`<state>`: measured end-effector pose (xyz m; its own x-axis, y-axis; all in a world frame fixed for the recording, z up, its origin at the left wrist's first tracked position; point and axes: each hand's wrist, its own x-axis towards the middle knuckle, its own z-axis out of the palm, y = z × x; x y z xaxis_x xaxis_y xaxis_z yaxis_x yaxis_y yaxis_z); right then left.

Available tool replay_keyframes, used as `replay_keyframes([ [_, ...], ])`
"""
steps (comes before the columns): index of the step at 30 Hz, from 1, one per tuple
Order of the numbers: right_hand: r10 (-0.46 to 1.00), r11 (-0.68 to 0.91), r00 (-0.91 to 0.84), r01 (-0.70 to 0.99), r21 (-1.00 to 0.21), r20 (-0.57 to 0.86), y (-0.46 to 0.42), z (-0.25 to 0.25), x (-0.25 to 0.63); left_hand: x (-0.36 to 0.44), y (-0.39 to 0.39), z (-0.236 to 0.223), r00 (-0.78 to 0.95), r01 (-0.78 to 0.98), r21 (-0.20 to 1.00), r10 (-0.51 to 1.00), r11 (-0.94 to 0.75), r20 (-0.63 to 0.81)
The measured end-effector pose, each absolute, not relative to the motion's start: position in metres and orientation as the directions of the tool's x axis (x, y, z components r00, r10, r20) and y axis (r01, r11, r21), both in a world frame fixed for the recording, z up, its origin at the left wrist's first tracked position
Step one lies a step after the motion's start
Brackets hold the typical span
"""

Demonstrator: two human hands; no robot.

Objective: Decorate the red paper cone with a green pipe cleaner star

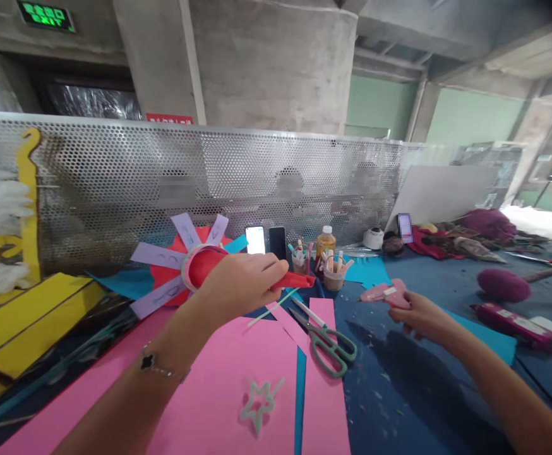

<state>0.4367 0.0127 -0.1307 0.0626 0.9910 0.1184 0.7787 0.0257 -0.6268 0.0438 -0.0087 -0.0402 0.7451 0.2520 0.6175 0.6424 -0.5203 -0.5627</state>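
Note:
My left hand (242,284) grips a red paper cone (204,268), which has a pink rim and a narrow red tip (292,281) beyond my fingers. Lavender paper strips (157,256) fan out around the rim over a red paper piece (162,240). My right hand (422,316) is closed around a pink glue gun (384,294), above the blue work surface (427,278). Green-handled scissors (326,344) lie on a pink paper sheet (323,379), below and between my hands. A thin green paper star (259,404) rests on another pink sheet (223,392).
Two phones (266,242), a brown bottle (326,243) and cups of sticks (333,272) stand along a perforated metal screen (210,177). A pink yarn ball (503,284) and a pink box (513,325) lie right. A yellow board (24,322) is left.

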Motion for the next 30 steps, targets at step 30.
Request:
replay_keyframes([
  [30,0.522,0.831,-0.45,0.459,-0.314,0.725,-0.103,-0.097,0.344,0.045,-0.01,-0.046,0.713,0.543,-0.706,-0.193,-0.454,0.674],
])
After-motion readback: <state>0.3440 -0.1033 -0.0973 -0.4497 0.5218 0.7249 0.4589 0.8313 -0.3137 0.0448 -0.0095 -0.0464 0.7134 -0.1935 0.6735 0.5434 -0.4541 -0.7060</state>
